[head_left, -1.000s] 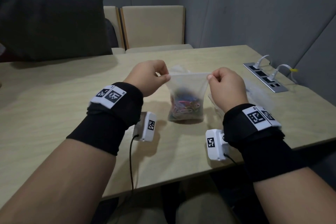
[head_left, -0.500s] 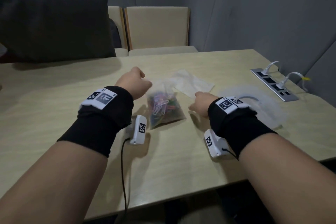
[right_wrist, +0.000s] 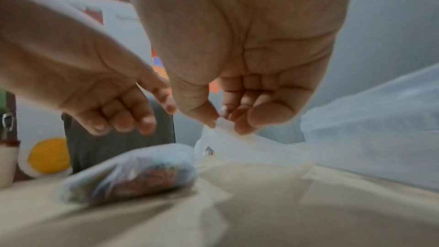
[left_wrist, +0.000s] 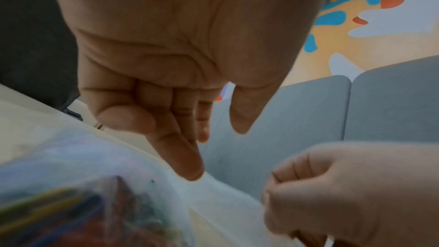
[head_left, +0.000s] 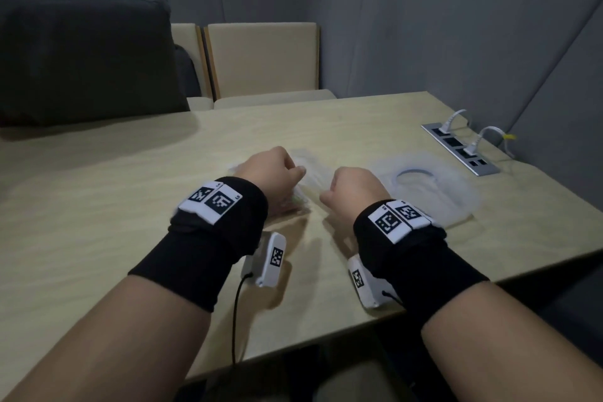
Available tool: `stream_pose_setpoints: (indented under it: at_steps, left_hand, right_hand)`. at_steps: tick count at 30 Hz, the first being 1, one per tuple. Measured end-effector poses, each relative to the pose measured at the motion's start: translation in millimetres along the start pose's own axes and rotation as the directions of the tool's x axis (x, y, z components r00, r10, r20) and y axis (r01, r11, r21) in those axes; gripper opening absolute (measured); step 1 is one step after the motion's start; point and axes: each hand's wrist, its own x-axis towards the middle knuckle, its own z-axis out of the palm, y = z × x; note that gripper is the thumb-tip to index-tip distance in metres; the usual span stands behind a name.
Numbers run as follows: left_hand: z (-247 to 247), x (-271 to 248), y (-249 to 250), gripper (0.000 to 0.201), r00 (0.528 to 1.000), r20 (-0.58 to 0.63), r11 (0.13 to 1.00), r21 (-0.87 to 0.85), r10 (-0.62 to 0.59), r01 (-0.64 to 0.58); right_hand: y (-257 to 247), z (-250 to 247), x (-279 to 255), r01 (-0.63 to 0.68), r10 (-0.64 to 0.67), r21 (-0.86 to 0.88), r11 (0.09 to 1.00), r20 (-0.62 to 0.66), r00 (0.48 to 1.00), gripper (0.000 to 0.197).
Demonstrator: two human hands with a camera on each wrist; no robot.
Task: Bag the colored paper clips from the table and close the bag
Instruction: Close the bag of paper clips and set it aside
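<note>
Right wrist view: our right hand (right_wrist: 240,82) pinches the bag (right_wrist: 133,172) mouth flap; clip-filled end lies on the table (right_wrist: 308,213) toward the left. Left hand (right_wrist: 95,85) hovers above it, fingers relaxed, nearer the clips (right_wrist: 152,175).

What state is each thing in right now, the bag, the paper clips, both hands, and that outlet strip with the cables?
bag: lying on the table, top edge pinched and lifted
paper clips: inside the bag, bunched at its bottom end
right hand: pinching the bag's top edge
left hand: fingers loosely curled, one fingertip touching the bag, gripping nothing
outlet strip: set into the table, two white cables plugged in
</note>
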Motion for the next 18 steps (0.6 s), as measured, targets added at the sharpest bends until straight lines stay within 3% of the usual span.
stream_pose_setpoints:
  at_steps: [4,8,11,14,16,18]
  left_hand:
    - [12.5,0.0,15.6,0.029,0.999,-0.036,0.975,-0.221,-0.015,0.006]
    - [26.1,2.5,28.6,0.016,0.999,-0.021,0.956,-0.294,-0.027,0.02]
    - [35.0,4.3,33.0,0.022,0.999,-0.031,0.956,-0.293,-0.028,0.018]
    - [36.5,5.5,36.8,0.027,0.993,-0.121,0.964,-0.264,-0.003,-0.029]
    - [34.1,5.5,39.5,0.029,0.982,-0.186,0.97,-0.232,0.025,-0.069]
    - [31.5,6.5,42.6,0.029,0.973,-0.225,0.969,-0.228,0.045,-0.098]
  right_hand:
    - [17.4,-1.7,-13.3,0.098,-0.097,0.128,0.987,-0.021,0.995,0.012]
    - [30.4,-10.4,-32.1,0.18,-0.17,0.199,0.963,-0.067,0.983,0.007]
    - [47.7,-16.4,-35.9,0.176,-0.168,0.267,0.947,-0.052,0.984,0.012]
    - [76.9,-24.8,-30.5,0.064,-0.048,0.14,0.988,-0.114,0.992,0.035]
    - [100.7,-24.4,-24.5,-0.065,0.062,-0.081,0.995,-0.033,0.998,0.069]
    - [116.9,-22.0,-22.0,-0.117,0.12,-0.19,0.975,0.006,0.993,0.083]
